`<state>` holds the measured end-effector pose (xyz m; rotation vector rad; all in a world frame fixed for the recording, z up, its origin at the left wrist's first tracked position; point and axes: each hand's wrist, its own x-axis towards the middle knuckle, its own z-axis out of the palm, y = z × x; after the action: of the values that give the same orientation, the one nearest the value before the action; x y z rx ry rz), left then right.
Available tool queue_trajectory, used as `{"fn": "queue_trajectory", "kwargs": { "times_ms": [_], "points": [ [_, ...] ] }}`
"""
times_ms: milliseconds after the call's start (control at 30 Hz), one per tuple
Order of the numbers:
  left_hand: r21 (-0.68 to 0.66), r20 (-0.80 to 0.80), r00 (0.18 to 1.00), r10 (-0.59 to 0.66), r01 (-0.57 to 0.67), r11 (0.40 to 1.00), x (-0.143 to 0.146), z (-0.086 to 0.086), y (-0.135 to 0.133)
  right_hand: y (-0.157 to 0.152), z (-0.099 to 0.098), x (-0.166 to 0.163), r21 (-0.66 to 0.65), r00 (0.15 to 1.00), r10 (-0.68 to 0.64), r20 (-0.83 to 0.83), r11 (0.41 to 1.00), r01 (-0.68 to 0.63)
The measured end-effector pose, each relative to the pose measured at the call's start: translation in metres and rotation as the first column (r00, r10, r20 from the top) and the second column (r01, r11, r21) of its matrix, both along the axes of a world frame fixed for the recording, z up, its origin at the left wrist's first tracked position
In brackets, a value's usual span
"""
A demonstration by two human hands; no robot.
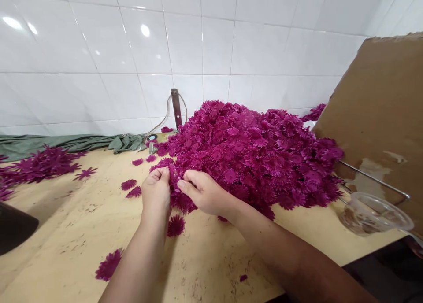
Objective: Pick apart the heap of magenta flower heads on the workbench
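Note:
A big heap of magenta fabric flower heads (251, 149) lies on the pale wooden table (76, 232), against the tiled wall. My left hand (156, 193) and my right hand (202, 190) meet at the heap's near left edge. Both are closed in a pinch on a magenta flower piece (173, 179) held between them. Loose single flower heads lie around my hands, one (176, 226) just below my left wrist.
A smaller pile of spiky magenta pieces (39, 164) lies at the far left beside a green cloth (82, 142). A cardboard sheet (380, 118) leans at the right over a metal rod (373, 177) and a clear plastic cup (373, 215). A dark object (15, 228) sits at the left edge.

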<state>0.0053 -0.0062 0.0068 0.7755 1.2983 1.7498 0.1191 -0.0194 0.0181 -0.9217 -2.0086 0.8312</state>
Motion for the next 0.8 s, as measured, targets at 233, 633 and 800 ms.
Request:
{"fn": "queue_trajectory", "kwargs": {
  "times_ms": [233, 633, 800],
  "points": [
    [0.072, -0.091, 0.981, -0.173, 0.180, 0.981, -0.001, 0.004, -0.001, 0.003, -0.002, 0.008, -0.071, 0.985, 0.045, -0.169, 0.996, -0.058],
    [0.087, -0.575, 0.795, -0.191, 0.292, 0.953, 0.009, 0.014, -0.039, -0.017, 0.005, 0.017, -0.392, 0.955, -0.132, -0.265, 0.920, 0.019],
    [0.092, -0.566, 0.813, -0.139, 0.230, 0.969, 0.013, 0.011, -0.042, -0.026, 0.005, 0.016, -0.382, 0.980, -0.090, -0.180, 0.924, 0.015]
  ]
}}
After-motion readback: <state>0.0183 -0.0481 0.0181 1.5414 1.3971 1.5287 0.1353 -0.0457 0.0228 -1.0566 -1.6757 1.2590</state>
